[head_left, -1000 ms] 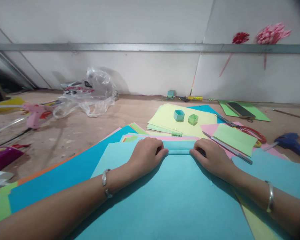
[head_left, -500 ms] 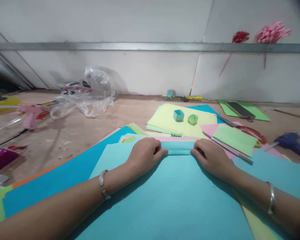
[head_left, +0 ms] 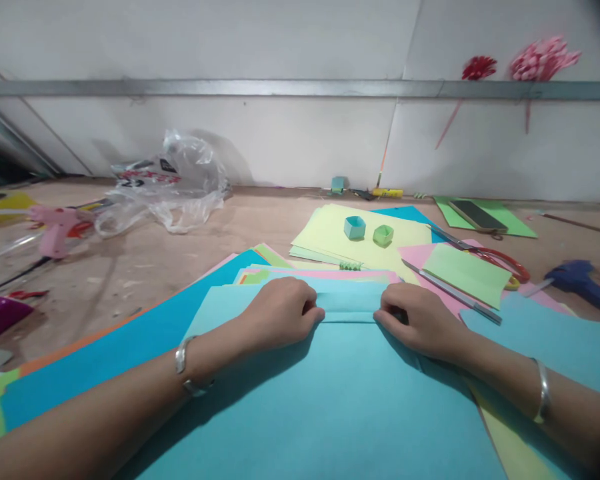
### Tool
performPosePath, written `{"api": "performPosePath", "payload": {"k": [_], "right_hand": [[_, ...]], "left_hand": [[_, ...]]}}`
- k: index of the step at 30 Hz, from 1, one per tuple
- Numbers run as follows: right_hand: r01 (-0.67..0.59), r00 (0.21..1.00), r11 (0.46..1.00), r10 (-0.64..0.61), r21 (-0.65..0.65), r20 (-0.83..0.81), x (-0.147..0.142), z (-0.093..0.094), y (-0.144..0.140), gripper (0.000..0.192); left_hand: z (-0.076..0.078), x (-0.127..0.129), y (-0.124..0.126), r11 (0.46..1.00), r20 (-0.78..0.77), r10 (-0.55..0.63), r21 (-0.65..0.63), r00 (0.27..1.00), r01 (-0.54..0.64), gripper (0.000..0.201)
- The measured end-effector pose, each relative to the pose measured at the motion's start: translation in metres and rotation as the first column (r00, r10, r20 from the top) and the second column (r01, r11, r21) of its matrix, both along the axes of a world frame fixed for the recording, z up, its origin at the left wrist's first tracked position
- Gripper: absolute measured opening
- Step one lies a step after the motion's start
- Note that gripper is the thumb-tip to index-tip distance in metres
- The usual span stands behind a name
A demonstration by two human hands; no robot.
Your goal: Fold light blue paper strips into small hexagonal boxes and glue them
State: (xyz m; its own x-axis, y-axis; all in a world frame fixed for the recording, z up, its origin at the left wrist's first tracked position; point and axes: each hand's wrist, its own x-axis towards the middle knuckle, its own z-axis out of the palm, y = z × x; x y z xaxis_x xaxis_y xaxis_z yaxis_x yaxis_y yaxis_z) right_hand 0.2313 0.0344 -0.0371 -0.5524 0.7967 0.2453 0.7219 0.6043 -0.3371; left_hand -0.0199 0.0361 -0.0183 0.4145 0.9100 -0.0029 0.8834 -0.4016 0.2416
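Both hands pinch the far edge of a light blue sheet (head_left: 340, 393), which lies flat on a stack of coloured papers right under the forearms. The left hand (head_left: 280, 312) has its fingers curled shut over the left end of a narrow folded strip (head_left: 350, 301); the right hand (head_left: 420, 320) grips the right end the same way, thumb under, fingers on top. Between the two sets of fingertips the strip lies turned toward the person, flat and even.

The step in hand looks like rolling or pleating that edge: one narrow fold is made and held. The next turn would call for equal pull from both hands, so the band stays the same width and parallel to the edge.

Just beyond the fingers lie pink and yellow sheets with two small paper boxes (head_left: 355, 227); scissors (head_left: 495, 257) sit past the right knuckles.
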Motion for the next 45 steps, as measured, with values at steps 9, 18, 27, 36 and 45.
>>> {"api": "performPosePath", "payload": {"k": [9, 18, 27, 36, 45], "right_hand": [[0.012, 0.995, 1.0, -0.013, 0.004, 0.097, -0.003, 0.0, -0.002, 0.025], [0.056, 0.988, 0.997, -0.049, -0.044, 0.143, -0.005, 0.003, -0.002, 0.023], [0.124, 0.972, 0.976, -0.083, -0.179, 0.22, -0.001, 0.01, -0.004, 0.018], [0.204, 0.974, 0.936, -0.165, -0.286, 0.155, -0.006, 0.017, -0.004, 0.007], [0.198, 0.978, 0.947, -0.171, -0.255, 0.123, -0.005, 0.014, -0.003, 0.011]], "left_hand": [[-0.001, 0.001, -0.001, 0.999, -0.038, -0.029, 0.019, 0.999, 0.029, 0.031], [0.009, 0.005, -0.003, 0.998, -0.14, -0.045, -0.059, 0.989, 0.037, 0.029], [0.007, 0.003, -0.004, 0.997, -0.141, -0.07, -0.045, 0.988, 0.065, 0.028], [0.007, 0.004, -0.003, 0.997, -0.13, -0.066, -0.041, 0.989, 0.061, 0.028], [0.004, 0.002, -0.003, 0.997, -0.102, -0.056, -0.05, 0.993, 0.051, 0.028]]}}
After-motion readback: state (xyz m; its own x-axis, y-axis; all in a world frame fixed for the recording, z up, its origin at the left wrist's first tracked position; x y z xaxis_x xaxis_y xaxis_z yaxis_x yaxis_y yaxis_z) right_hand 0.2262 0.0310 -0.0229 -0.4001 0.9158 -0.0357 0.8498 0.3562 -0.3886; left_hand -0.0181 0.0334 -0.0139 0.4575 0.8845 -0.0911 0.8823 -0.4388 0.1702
